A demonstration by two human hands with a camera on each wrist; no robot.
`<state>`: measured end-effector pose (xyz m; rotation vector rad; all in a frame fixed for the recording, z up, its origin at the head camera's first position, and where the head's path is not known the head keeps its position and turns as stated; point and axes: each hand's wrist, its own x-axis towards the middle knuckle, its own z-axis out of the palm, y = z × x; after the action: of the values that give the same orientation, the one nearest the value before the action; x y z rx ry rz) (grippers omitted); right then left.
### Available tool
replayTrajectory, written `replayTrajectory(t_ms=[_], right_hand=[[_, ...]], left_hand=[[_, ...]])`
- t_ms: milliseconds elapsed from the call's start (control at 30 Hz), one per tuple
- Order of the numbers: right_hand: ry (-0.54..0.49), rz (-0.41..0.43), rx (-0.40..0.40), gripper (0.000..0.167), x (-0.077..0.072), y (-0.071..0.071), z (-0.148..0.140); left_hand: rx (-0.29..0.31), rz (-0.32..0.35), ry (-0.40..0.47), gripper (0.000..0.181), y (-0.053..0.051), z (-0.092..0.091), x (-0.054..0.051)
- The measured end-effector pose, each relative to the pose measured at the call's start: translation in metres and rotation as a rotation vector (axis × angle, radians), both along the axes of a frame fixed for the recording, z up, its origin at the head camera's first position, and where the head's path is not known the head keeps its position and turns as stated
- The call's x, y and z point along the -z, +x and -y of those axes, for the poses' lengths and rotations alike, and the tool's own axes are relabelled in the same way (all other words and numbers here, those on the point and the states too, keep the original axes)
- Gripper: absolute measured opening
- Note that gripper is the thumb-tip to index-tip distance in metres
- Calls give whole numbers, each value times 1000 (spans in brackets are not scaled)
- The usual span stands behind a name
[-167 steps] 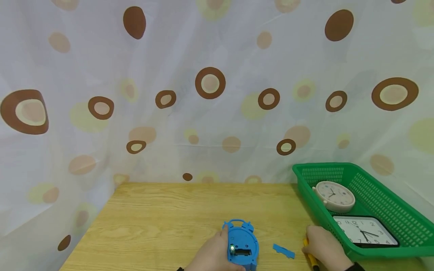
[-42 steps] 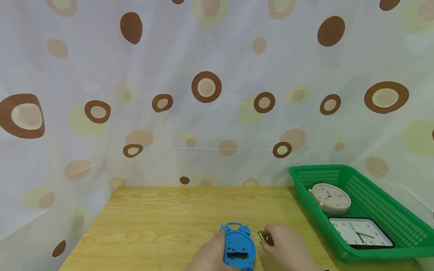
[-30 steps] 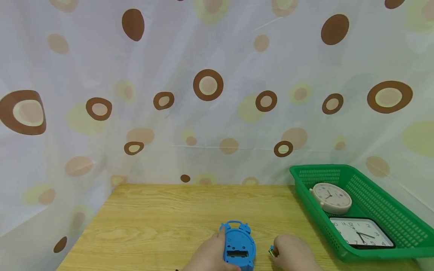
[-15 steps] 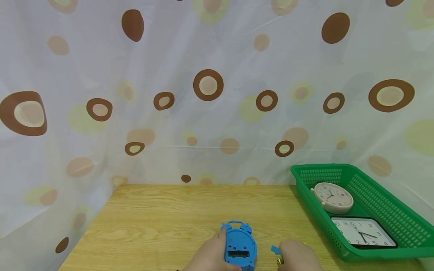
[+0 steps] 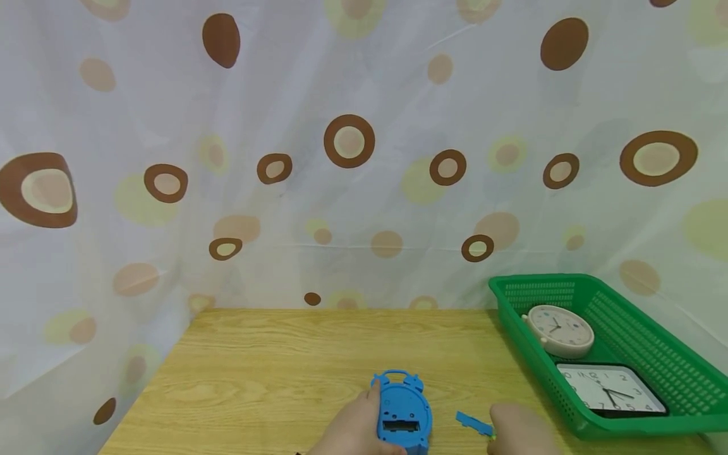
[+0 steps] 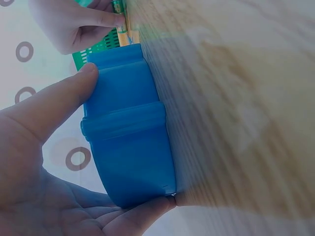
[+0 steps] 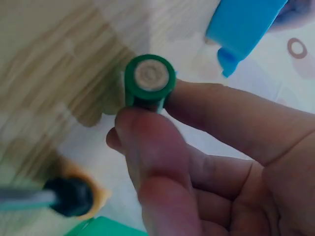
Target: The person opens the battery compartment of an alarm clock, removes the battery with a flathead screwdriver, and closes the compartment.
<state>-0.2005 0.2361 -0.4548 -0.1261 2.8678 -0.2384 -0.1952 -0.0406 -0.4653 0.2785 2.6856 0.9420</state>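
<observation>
A blue alarm clock (image 5: 405,404) lies face down on the table with its battery slot uncovered and dark inside. My left hand (image 5: 355,426) grips its left side; the left wrist view shows thumb and fingers around the blue case (image 6: 130,152). My right hand (image 5: 520,431) is low at the right, beside the small blue cover (image 5: 474,423). In the right wrist view, thumb and fingers of that hand (image 7: 197,157) pinch a green battery (image 7: 151,74), its flat end toward the camera. A screwdriver (image 7: 71,196) with an orange and black handle lies near it.
A green basket (image 5: 654,424) stands at the right of the wooden table (image 5: 284,366). Inside it are a round white clock (image 5: 560,328) and a rectangular black-framed clock (image 5: 611,388). A patterned curtain (image 5: 387,208) hangs behind the table.
The battery, in the clock's slot at first, has come out into my right hand. That hand has since moved right, uncovering the small blue cover. My left hand keeps its grip on the clock.
</observation>
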Motion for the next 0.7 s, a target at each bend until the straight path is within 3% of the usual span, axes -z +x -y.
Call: replayTrajectory(t_ms=[133,700], right_hand=[[13,-37,-9,29,2,-2,-6],[26,-42,13,33,4,0,-6]], left_hand=[[-12,9,4,115,0,1,-2],[-9,3,6,114,1,1,0]])
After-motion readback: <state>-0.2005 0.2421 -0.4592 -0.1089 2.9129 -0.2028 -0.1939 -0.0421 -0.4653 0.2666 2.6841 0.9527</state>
